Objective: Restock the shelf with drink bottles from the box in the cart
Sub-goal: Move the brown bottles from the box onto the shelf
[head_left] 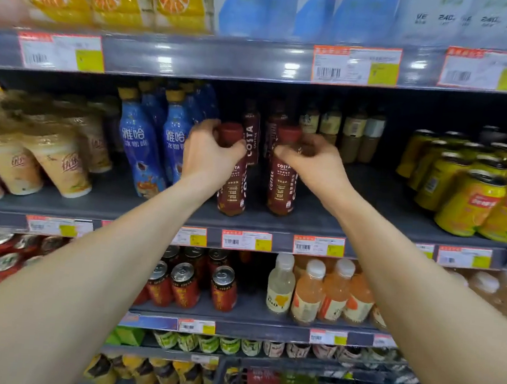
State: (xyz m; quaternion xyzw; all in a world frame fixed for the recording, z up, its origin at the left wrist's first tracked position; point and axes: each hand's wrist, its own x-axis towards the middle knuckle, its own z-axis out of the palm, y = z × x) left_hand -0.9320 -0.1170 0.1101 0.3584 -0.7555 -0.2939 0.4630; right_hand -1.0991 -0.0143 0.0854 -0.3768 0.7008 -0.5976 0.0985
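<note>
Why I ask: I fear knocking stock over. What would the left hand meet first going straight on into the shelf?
Probably the dark brown Costa coffee bottle standing further back; the left hand grips a red-capped brown plastic coffee bottle, and depth between them is unclear.

Seen from a single head-worn wide-angle camera, facing forward and slightly down, square onto a shop shelf [355,214] close in front. Framed by two bare forearms from the bottom corners, with left hand [206,153] and right hand [313,163] near centre. Clipped at the bottom edge across a wire cart [336,382]
</note>
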